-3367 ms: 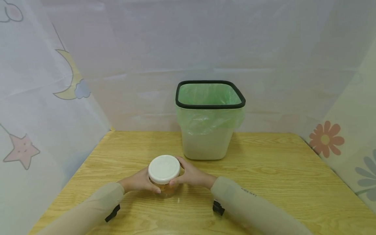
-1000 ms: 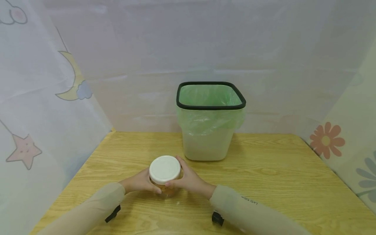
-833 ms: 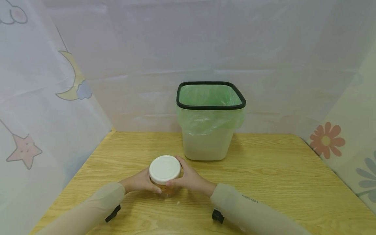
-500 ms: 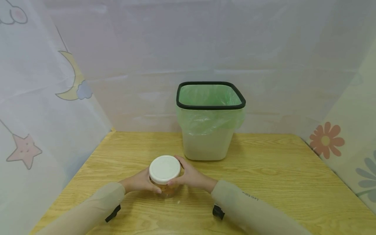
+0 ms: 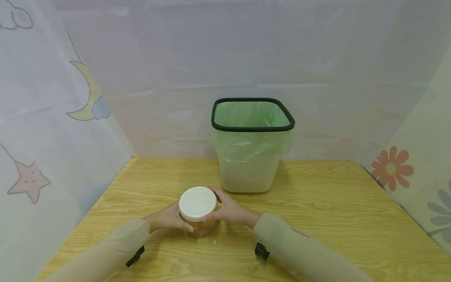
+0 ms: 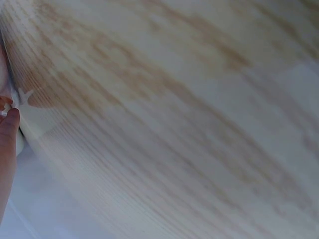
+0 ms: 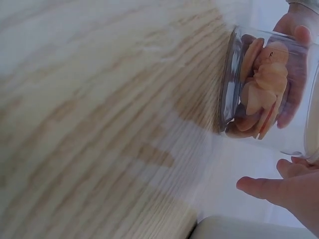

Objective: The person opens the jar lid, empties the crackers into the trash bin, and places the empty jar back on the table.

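Left hand (image 5: pixel 171 218) grips the jar (image 7: pixel 266 89) from its left; right hand (image 5: pixel 228 211) grasps the lid (image 5: pixel 198 203) opposite.

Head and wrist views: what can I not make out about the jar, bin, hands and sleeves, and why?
Contents of the jar, head view: mostly hidden by the white lid, left hand and right hand.
White lid, right wrist view: mostly cut off by the right edge.
Left hand, left wrist view: mostly cut off by the left edge.
Bottom inside the bin, head view: hidden behind its front wall.
Right sleeve lettering, head view: too small.
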The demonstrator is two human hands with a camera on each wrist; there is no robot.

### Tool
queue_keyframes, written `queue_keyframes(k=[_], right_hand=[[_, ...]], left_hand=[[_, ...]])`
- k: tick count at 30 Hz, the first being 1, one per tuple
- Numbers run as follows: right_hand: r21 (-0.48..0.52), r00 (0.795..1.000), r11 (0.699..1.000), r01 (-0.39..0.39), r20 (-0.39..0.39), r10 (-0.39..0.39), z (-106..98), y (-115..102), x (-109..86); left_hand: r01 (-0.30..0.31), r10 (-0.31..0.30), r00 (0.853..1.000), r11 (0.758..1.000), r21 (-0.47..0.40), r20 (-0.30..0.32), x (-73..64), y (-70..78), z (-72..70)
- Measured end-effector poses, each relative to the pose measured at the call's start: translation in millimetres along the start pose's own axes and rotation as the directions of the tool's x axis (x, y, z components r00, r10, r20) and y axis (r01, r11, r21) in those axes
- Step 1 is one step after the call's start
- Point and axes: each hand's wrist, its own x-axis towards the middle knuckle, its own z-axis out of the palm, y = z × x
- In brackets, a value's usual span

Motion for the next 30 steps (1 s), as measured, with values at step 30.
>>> queue_keyframes(k=[30], right_hand=[[-0.037,0.994,0.999,0.016,0.105,-0.012,-11,4,2.0]], left_hand=[[-0.006,0.006,1.0,1.0,0.0,-0.006,-0.5,0.1,0.0]])
